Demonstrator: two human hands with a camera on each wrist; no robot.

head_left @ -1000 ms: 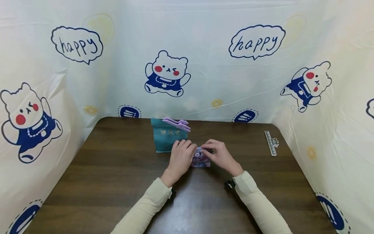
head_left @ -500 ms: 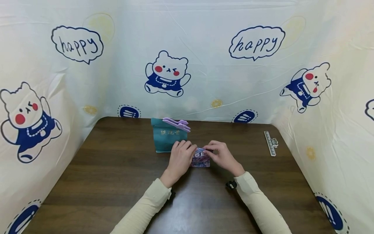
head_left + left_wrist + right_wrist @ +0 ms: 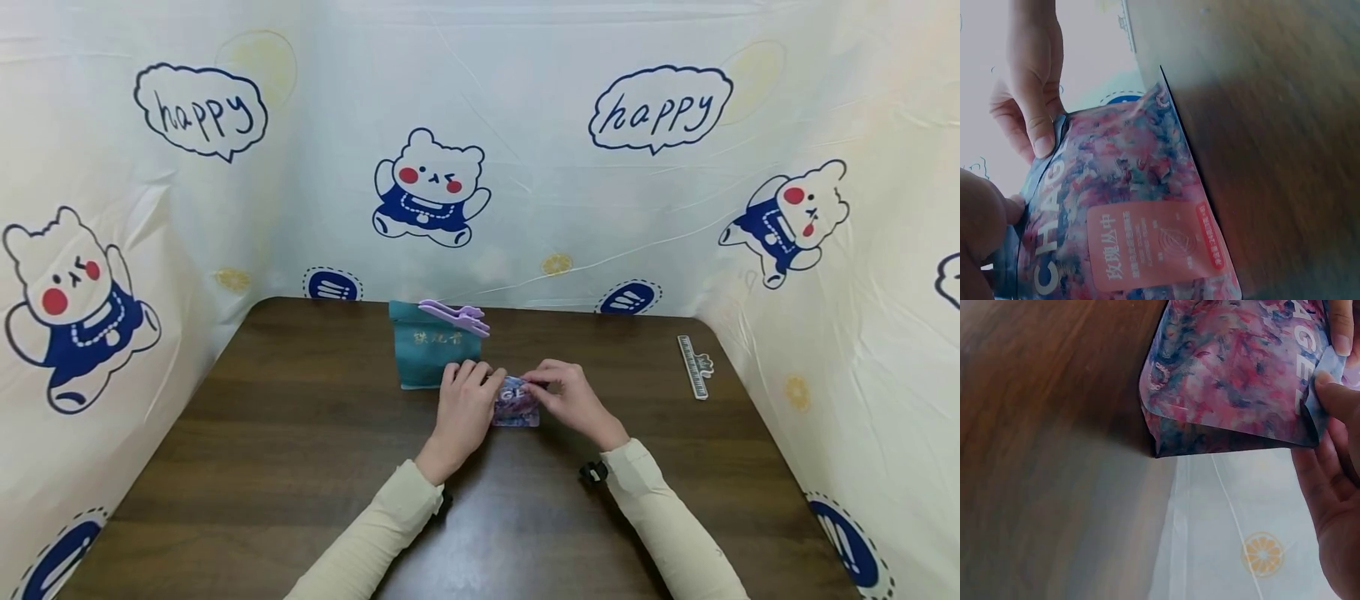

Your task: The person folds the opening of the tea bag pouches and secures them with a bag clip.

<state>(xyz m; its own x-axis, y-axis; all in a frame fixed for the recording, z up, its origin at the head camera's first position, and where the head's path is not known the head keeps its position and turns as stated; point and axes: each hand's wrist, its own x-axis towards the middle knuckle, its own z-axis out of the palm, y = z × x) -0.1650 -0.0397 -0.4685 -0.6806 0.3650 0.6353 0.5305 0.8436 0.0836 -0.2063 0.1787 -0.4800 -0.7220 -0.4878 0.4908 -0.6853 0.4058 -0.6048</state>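
Note:
A pink, blue and purple patterned pouch (image 3: 516,412) stands on the table between my hands. White letters run below its top edge, and the left wrist view shows a pink label (image 3: 1157,247) on its front. The top strip is folded over, as the folded flap (image 3: 1329,372) in the right wrist view shows. My left hand (image 3: 463,412) grips the pouch's top at the left, its thumb partly hidden in the head view. With thumb and fingers, my right hand (image 3: 573,402) pinches the fold at the top right corner.
Just behind my left hand stands a teal bag (image 3: 423,358) with a purple clip (image 3: 454,317) across its top. A pale ruler-shaped clip (image 3: 694,368) lies near the right edge of the brown table (image 3: 285,467). Printed cloth (image 3: 525,200) hangs around the back and sides.
My right hand has shifted slightly right along the pouch's top edge, uncovering more of the lettering. My left hand has stayed nearly still on the pouch.

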